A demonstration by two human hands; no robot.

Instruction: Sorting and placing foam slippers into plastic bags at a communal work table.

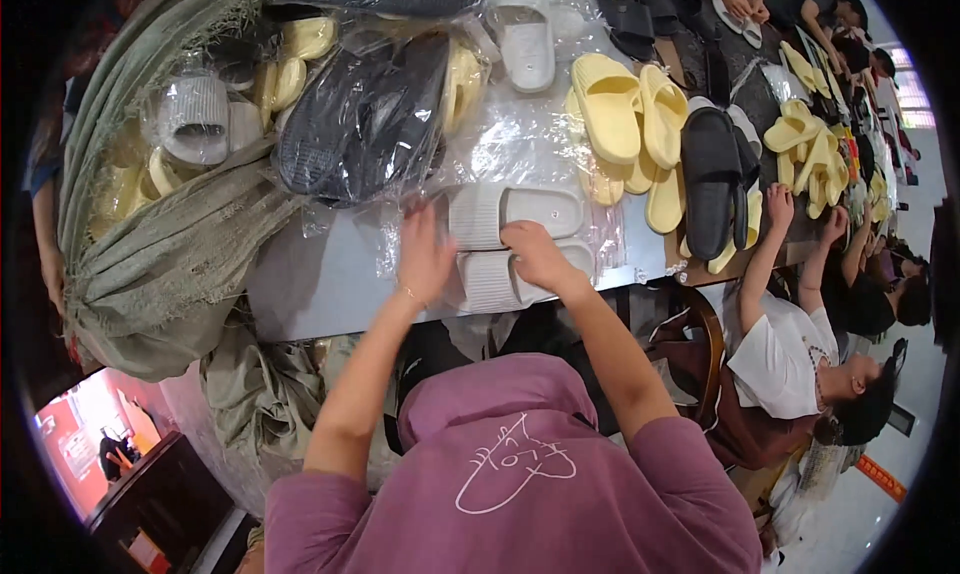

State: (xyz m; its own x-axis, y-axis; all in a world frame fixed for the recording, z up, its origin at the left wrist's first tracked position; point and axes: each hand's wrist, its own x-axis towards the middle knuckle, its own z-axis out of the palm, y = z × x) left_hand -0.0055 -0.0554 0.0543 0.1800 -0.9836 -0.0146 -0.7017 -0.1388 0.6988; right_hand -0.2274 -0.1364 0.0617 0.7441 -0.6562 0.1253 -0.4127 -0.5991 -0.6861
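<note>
A pair of light grey slide slippers lies side by side on the metal table in front of me, toes to the left. My right hand (541, 260) is closed on the inner edge of the far slipper (540, 210), its fingers bent over the side by the foot opening. Under that wrist lies the near slipper (490, 282). At the toe end, beside clear plastic film, is my left hand (425, 259). Motion smears its fingers, so whether they grip the film cannot be made out.
Bagged black slippers (365, 119) lie beyond my left hand. An olive sack (150, 264) with bagged slippers stands at the left. Yellow slippers (606, 109) and a black slipper (710, 184) are stacked to the right. A person in a white shirt (775, 359) sits along the table at right.
</note>
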